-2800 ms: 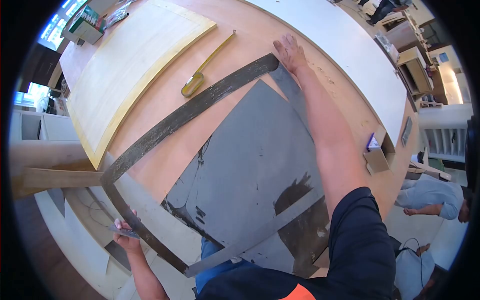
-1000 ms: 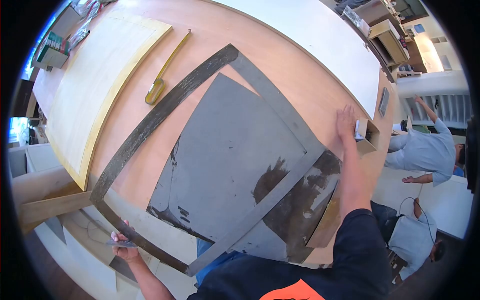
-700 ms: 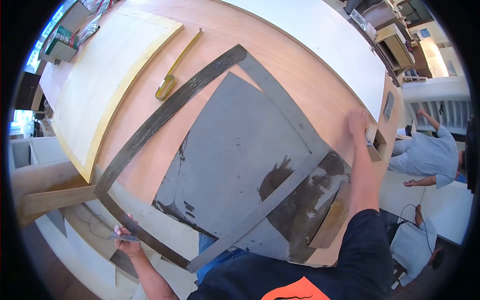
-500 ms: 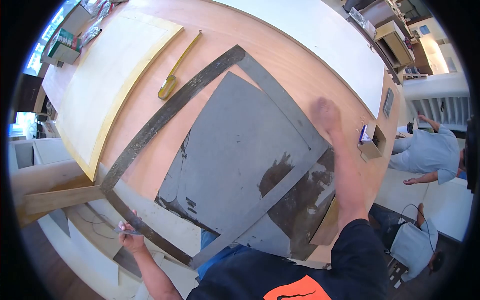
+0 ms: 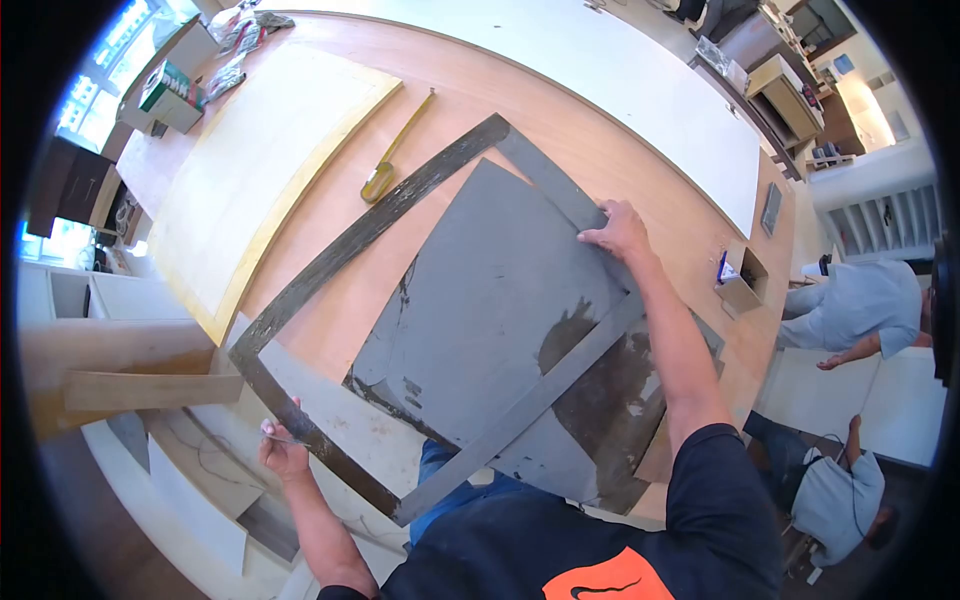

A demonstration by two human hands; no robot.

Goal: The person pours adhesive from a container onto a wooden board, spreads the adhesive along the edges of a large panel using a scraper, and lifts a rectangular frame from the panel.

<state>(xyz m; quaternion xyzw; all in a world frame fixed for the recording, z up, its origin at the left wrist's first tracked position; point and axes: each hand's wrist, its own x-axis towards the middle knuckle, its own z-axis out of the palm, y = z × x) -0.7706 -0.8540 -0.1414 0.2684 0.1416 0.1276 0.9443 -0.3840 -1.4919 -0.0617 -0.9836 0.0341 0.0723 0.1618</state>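
Note:
A dark grey rectangular frame is tilted over a large grey panel with dark smeared patches. My right hand is closed around the frame's upper right side, thumb on top. At the lower left, my left hand is closed at the frame's near left rail, a fingertip showing inside the opening. A thin flat metal piece, perhaps a scraper blade, is also in the left hand, seen nearly edge-on. The panel lies partly over another dark, patchy sheet.
A yellow tape measure lies partly extended on the wooden table. A pale yellow-edged board lies left, a long white panel behind. A small open box stands right. Two people are at the far right.
My right hand has come onto the frame's right side and closed on it. The view has shifted slightly, and my left hand stays at the lower left rail.

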